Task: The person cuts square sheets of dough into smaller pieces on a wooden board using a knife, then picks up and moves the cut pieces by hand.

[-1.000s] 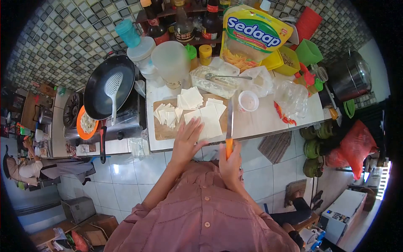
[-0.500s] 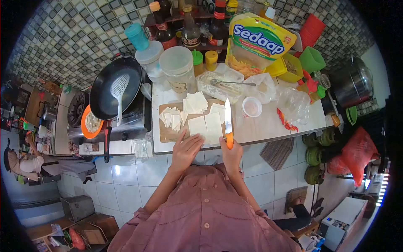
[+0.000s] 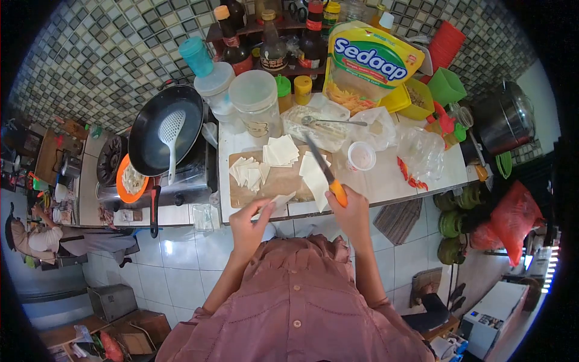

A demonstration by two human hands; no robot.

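My left hand [image 3: 247, 229] pinches a pale dough wrapper [image 3: 280, 201], held up at the front edge of the cutting board [image 3: 284, 180]. In my right hand [image 3: 351, 212] is a knife [image 3: 321, 160] with an orange handle, its blade slanting up and to the left over the board's right side. Beneath the blade lies a long pale wrapper strip [image 3: 315, 184]. A neat pile of square wrappers [image 3: 281, 151] sits at the back of the board. Smaller cut wrappers [image 3: 248, 173] spread in a loose heap at its left.
Left stands a stove with a black wok [image 3: 151, 142] and white slotted spatula [image 3: 172, 130], beside an orange plate [image 3: 124, 192]. Behind the board are jars [image 3: 254, 99], a plastic tub with a spoon [image 3: 322, 123] and a Sedaap pouch [image 3: 374, 66]. A small white cup [image 3: 362, 155] stands right; another person is far left.
My left hand has lifted a wrapper from the board and drawn it left and toward me. The knife, upright before, now tilts left, and my right hand has shifted right.
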